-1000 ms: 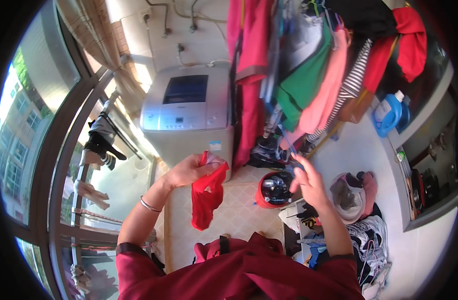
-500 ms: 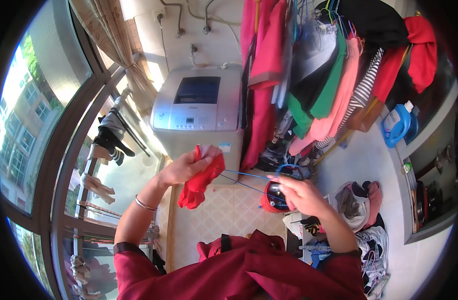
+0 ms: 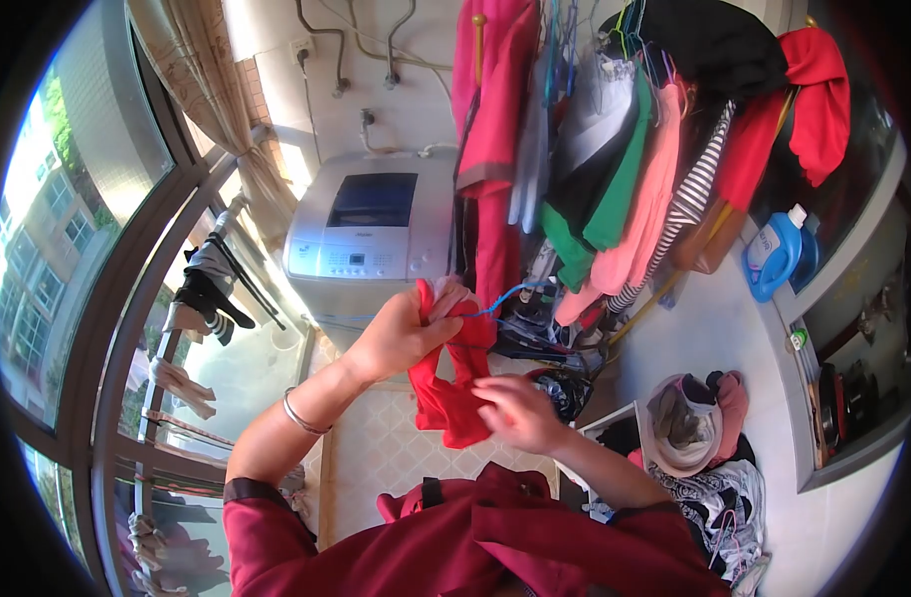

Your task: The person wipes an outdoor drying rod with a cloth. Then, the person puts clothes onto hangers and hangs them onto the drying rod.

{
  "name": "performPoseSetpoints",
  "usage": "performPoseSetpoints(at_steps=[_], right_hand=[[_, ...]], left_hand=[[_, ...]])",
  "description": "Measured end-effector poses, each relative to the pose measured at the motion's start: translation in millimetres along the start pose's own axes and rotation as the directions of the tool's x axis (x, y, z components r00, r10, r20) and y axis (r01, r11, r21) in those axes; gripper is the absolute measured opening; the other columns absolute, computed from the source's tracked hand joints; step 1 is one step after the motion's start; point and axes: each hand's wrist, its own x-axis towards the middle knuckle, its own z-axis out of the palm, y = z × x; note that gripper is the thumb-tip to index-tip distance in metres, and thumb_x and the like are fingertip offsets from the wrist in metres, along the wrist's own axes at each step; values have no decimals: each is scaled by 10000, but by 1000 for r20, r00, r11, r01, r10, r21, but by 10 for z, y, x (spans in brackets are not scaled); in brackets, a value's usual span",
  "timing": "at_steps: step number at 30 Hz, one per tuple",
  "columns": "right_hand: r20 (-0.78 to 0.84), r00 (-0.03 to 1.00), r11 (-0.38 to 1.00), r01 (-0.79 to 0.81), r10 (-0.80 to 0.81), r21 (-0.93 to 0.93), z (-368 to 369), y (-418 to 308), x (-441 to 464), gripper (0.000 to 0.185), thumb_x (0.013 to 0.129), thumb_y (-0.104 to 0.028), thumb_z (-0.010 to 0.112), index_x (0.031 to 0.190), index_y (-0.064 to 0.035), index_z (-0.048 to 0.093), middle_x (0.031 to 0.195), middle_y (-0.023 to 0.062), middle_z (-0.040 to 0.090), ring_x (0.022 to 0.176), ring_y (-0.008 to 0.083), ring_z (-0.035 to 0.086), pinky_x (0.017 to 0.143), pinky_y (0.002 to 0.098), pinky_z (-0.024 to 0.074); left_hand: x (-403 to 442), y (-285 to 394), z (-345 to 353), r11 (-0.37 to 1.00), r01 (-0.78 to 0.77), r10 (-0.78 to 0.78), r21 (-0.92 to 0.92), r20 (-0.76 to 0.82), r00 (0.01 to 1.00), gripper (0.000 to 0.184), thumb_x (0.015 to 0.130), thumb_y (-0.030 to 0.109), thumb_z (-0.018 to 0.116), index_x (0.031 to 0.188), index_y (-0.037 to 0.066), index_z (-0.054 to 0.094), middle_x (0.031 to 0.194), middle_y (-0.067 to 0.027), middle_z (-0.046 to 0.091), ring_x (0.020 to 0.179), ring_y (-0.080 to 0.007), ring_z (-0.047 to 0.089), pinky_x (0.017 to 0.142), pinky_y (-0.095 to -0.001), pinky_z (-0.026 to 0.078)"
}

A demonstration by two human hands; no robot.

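Observation:
My left hand (image 3: 404, 336) is closed around the upper part of a small red garment (image 3: 441, 396), with a pinkish-white bit of cloth at its fingers. The garment hangs down with a gap in its middle. A thin blue clothes hanger (image 3: 515, 290) shows beyond the left hand, partly hidden by the cloth. My right hand (image 3: 520, 413) is at the garment's right edge, slightly blurred. Its fingers point at the cloth and look apart; whether they touch it is unclear.
A silver washing machine (image 3: 368, 234) stands ahead. Clothes on hangers, among them a green garment (image 3: 615, 209), hang ahead to the right. A blue detergent bottle (image 3: 774, 254) stands at right, above a basin (image 3: 682, 468) of laundry. Windows line the left.
The right hand has let go of the blue hanger and moved left and down to the red garment. The left hand and garment have shifted right in view.

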Motion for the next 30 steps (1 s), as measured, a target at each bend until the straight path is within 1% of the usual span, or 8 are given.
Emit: performPoseSetpoints(at_steps=[2, 6, 8, 13, 20, 24, 26, 30], right_hand=[[211, 942, 934, -300, 259, 192, 228, 117, -90, 329, 757, -131, 595, 1062, -30, 524, 1078, 114, 536, 964, 290, 523, 786, 362, 447], [436, 875, 975, -219, 212, -34, 240, 406, -242, 264, 764, -204, 580, 980, -53, 561, 1119, 105, 516, 1027, 282, 480, 853, 379, 409], [468, 871, 979, -66, 152, -194, 25, 407, -231, 219, 747, -243, 579, 898, -84, 572, 1125, 83, 519, 1060, 263, 454, 875, 411, 367], [308, 938, 876, 9, 159, -482, -558, 460, -273, 217, 682, -288, 645, 780, -110, 567, 1096, 21, 538, 1038, 252, 435, 832, 385, 330], [117, 969, 828, -121, 219, -548, -1021, 343, 11, 334, 630, -318, 720, 777, -61, 566, 1088, 74, 538, 1125, 323, 389, 909, 447, 291], [66, 979, 923, -159, 194, -350, -859, 312, 130, 332, 633, -212, 740, 781, -51, 490, 1027, 124, 535, 989, 342, 485, 811, 424, 395], [98, 951, 914, -247, 292, -322, -650, 271, 163, 246, 711, -121, 660, 726, -63, 422, 746, 92, 557, 631, 254, 582, 521, 329, 452], [-16, 901, 877, -427, 434, -220, -603, 173, 218, 173, 762, -111, 620, 893, -58, 521, 680, 119, 597, 570, 261, 600, 484, 333, 451]], left_hand=[[23, 72, 40, 999, -34, 34, -2, 12, 999, 155, 809, 2, 522, 959, -36, 510, 847, 16, 462, 791, -69, 415, 722, -220, 369], [15, 150, -24, 994, -39, 33, -103, -55, 998, 99, 791, 19, 557, 869, -37, 534, 747, 9, 462, 720, -80, 434, 674, -223, 381], [-47, 116, -206, 972, 189, -206, -137, -124, 971, 107, 793, -14, 535, 899, -9, 546, 797, 14, 505, 699, -48, 440, 620, -194, 359], [-242, -136, -450, 970, 18, -92, -243, -297, 951, 92, 803, 46, 581, 881, -4, 578, 706, 44, 509, 631, -39, 449, 574, -184, 379], [-496, -442, -398, 939, 207, -297, -276, -340, 892, 85, 819, 49, 563, 892, 9, 579, 797, 30, 549, 717, -52, 493, 656, -196, 410], [-446, -409, -143, 867, 204, -310, -454, -170, 935, 54, 833, 81, 555, 850, 30, 566, 783, 40, 532, 710, -37, 470, 647, -184, 382], [-369, -393, 10, 895, 81, -163, -438, -152, 975, 118, 851, 129, 550, 894, 21, 569, 807, 27, 545, 725, -48, 483, 671, -191, 397], [-352, -468, 67, 924, 1, -98, -382, -234, 967, 196, 875, 172, 525, 895, -16, 578, 805, 2, 554, 740, -67, 509, 693, -205, 425]])
